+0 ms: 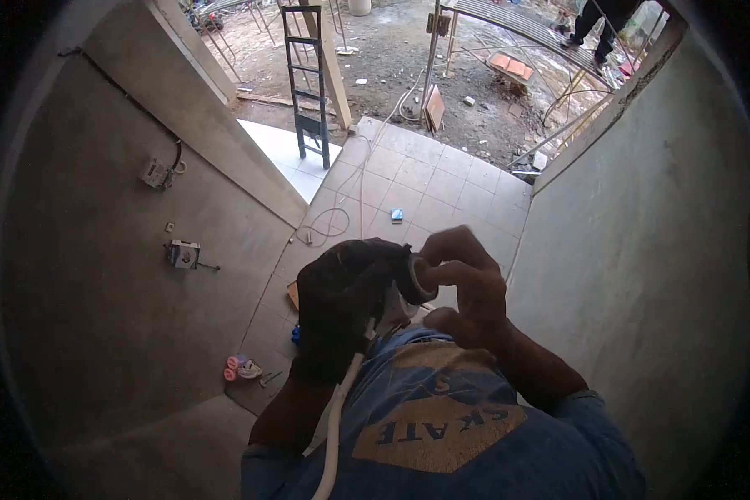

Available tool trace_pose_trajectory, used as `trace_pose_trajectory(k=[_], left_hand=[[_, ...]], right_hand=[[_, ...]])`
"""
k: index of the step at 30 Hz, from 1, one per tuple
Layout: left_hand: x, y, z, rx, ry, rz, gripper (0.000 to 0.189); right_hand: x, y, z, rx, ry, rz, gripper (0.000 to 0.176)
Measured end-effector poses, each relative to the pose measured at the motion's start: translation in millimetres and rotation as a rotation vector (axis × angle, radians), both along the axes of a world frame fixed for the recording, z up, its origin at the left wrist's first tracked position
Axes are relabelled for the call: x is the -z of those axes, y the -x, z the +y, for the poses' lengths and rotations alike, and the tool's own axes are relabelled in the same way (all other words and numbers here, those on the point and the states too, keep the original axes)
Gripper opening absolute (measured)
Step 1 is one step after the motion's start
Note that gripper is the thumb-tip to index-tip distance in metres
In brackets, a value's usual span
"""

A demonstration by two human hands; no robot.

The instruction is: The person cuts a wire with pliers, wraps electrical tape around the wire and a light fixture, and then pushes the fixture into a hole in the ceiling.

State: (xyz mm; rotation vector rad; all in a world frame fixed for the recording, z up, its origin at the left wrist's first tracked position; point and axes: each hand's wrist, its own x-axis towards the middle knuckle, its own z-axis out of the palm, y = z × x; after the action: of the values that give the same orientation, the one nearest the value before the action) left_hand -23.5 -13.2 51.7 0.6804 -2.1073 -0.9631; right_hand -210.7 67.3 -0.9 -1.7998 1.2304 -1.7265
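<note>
My left hand (346,292), in a black glove, is closed around a dark ring-shaped roll of tape (422,278) in front of my chest. A white cable (334,429) runs up along my left forearm to this hand, and a pale piece (398,310) shows just under the roll. My bare right hand (469,287) is bent, with a fingertip at the roll's opening and the thumb lower down. Part of what lies between the hands is hidden by the glove and fingers.
Wall boxes (183,254) with wires sit on the left wall. A black ladder (308,92) leans at the doorway. On the tiled floor (442,179) lie a small blue box (397,216), a loose cable (333,223) and pink rolls (233,367). A person (604,25) stands on scaffolding outside.
</note>
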Motion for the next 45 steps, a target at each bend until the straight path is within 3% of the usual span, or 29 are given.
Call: trace_pose_trajectory(k=[1,4,8,10,11,13,15,17,18,19,22,24,26,28,30,32,33,35,38,40,42,45], left_hand=[[-3.8,1.1,2.6,0.025,-0.137,-0.012,0.020],[-5.2,2.8,5.0,0.090,-0.151,-0.040,0.020],[-0.6,5.8,1.6,0.078,-0.118,-0.055,0.017],[-1.9,9.8,8.8,-0.037,-0.387,0.039,0.015],[-1.4,7.6,9.7,-0.035,-0.384,0.035,0.015],[2.0,3.9,10.6,-0.051,-0.043,-0.135,0.014],[12.1,6.2,9.7,-0.100,-0.097,-0.134,0.016],[30.2,6.2,4.8,-0.152,-0.159,-0.138,0.018],[42.3,5.7,-0.1,-0.205,-0.354,-0.017,0.021],[46.3,6.0,-3.3,-0.260,-0.547,0.108,0.024],[11.8,9.2,0.9,-0.212,-0.636,0.319,0.025],[0.8,1.1,-3.3,-0.205,-0.610,0.206,0.023],[-2.6,-5.0,-6.8,-0.100,-0.748,0.154,0.023],[-9.6,-9.9,-9.3,-0.063,-0.761,0.091,0.024],[-6.4,-8.2,-11.5,-0.020,-0.774,0.028,0.025],[6.9,-4.6,-14.4,0.176,-0.161,-0.074,0.024],[5.7,-2.8,-11.5,0.179,-0.159,-0.076,0.024],[2.7,2.0,-3.9,-0.043,-0.453,-0.166,0.023],[13.2,5.8,-3.6,-0.131,-0.276,-0.176,0.022],[28.7,3.5,-12.5,-0.167,-0.423,-0.122,0.023],[30.5,2.8,-15.2,-0.207,-0.566,-0.059,0.023],[12.9,4.3,-7.9,-0.189,-0.425,0.106,0.024]], right_hand=[[9.1,6.0,-0.5,-0.024,0.011,-0.017,0.032],[9.4,10.5,-11.0,0.002,0.112,-0.056,0.027],[21.0,26.8,-24.4,-0.084,0.011,0.050,0.016],[16.1,26.6,-33.5,-0.176,-0.035,0.041,0.015],[6.7,30.3,-34.4,-0.240,-0.129,0.074,0.022],[-6.1,27.4,-42.1,-0.277,-0.101,0.062,0.028],[-13.5,26.0,-48.1,-0.383,-0.105,0.018,0.044],[-29.0,16.8,-46.3,-0.394,-0.031,0.028,0.044],[-35.9,12.2,-43.0,-0.408,0.045,0.041,0.044],[-37.9,6.8,-33.6,-0.338,-0.019,0.133,0.042],[-35.1,0.0,-12.1,-0.232,0.028,0.107,0.038],[-33.7,8.4,-2.3,-0.209,-0.046,0.101,0.029],[-15.9,17.3,1.0,-0.081,-0.071,0.141,0.023],[-2.9,21.3,-6.0,-0.014,-0.112,0.120,0.028],[9.6,27.5,-13.5,-0.239,-0.381,-0.140,0.030],[9.4,25.4,-23.9,-0.242,-0.400,-0.171,0.031],[8.3,22.9,-29.9,-0.253,-0.417,-0.198,0.032],[2.1,19.8,-38.2,-0.251,-0.400,-0.195,0.031],[-8.4,7.2,-44.0,-0.299,-0.292,-0.228,0.029],[-19.7,0.2,-36.6,-0.356,-0.202,-0.266,0.028],[-33.0,-9.9,-18.8,-0.127,-0.146,0.000,0.031],[-7.5,-8.4,1.9,-0.008,-0.088,0.003,0.028]])
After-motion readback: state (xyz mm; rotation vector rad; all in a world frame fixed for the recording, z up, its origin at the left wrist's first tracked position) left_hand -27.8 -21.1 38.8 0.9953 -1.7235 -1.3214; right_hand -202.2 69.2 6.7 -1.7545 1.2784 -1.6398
